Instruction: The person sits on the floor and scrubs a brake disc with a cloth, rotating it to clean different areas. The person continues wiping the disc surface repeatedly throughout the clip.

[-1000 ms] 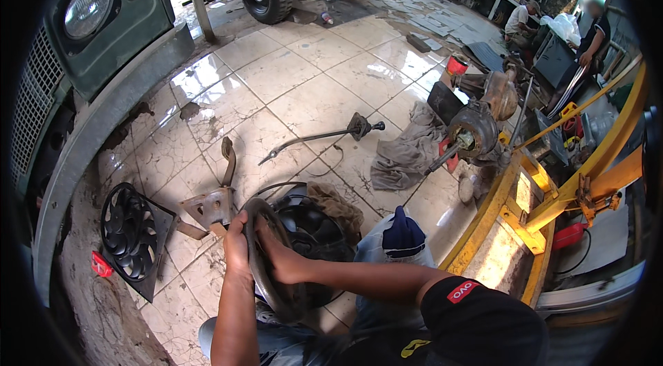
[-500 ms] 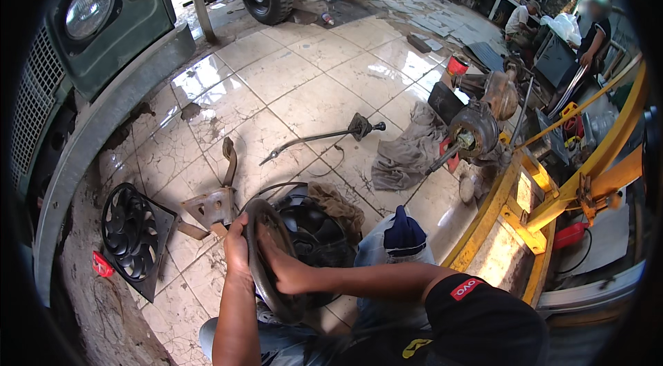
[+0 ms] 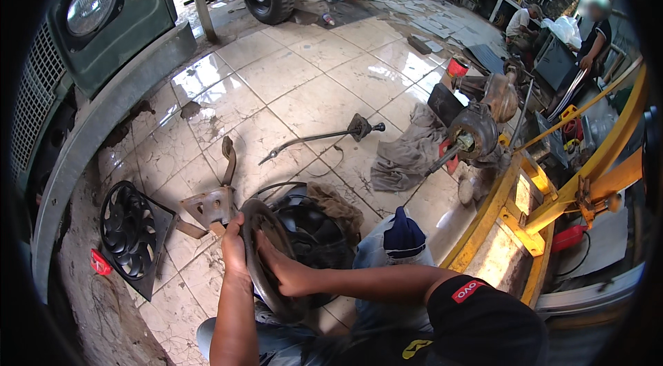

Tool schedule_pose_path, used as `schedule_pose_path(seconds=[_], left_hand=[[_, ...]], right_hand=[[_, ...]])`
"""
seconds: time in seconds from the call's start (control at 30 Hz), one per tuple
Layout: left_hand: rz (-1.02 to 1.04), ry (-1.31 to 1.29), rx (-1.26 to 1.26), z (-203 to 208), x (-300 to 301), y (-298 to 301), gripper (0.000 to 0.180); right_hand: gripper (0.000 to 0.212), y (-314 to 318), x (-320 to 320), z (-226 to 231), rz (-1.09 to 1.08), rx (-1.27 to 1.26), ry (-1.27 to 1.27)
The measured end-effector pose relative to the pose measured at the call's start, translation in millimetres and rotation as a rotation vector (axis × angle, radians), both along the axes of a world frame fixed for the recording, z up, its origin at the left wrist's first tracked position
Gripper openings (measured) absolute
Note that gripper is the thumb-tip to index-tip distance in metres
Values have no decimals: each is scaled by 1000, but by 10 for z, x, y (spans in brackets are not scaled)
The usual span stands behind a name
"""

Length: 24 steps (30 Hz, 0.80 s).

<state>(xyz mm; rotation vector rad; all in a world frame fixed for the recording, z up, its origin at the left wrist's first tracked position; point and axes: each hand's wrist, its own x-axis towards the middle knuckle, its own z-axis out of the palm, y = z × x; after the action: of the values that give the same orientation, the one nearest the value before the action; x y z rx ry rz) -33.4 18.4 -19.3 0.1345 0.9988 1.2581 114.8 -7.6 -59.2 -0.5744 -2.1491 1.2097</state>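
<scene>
I grip the rim of a dark, round, dished metal part (image 3: pixel 253 276) with my left hand (image 3: pixel 234 245), the thumb on top near its upper edge. It stands tilted on edge between my knees. My right hand (image 3: pixel 286 275) reaches into its hollow side, fingers bunched against the inner face; whatever they may hold is hidden. Just behind it lies a black fan in a round shroud (image 3: pixel 314 231), with a brown rag (image 3: pixel 338 207) on its edge. A rusty pedal bracket (image 3: pixel 209 207) rests on the tiles beyond my left hand. A dark blue cloth (image 3: pixel 405 235) drapes over my right knee.
A second black fan (image 3: pixel 130 231) and a small red object (image 3: pixel 100 262) lie at left, below a green vehicle's bumper (image 3: pixel 114 103). A thin lever (image 3: pixel 311 137) lies mid-floor. At right are a grey cloth (image 3: pixel 409 155), an axle housing (image 3: pixel 476 128) and a yellow frame (image 3: pixel 532 224). Several people are farther back.
My right hand has shifted very slightly against the round part's inner face. The left hand keeps its hold on the rim, and the part stays almost in place.
</scene>
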Motion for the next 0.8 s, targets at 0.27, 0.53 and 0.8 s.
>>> schedule_pose_path(seconds=[0.27, 0.53, 0.8], left_hand=[[6, 112, 31, 11, 11, 18, 35], [49, 21, 41, 41, 196, 14, 34], [42, 51, 13, 147, 168, 15, 32]], right_hand=[[105, -38, -51, 63, -58, -113, 125], [106, 122, -89, -132, -148, -101, 125], [106, 11, -3, -10, -62, -51, 82]])
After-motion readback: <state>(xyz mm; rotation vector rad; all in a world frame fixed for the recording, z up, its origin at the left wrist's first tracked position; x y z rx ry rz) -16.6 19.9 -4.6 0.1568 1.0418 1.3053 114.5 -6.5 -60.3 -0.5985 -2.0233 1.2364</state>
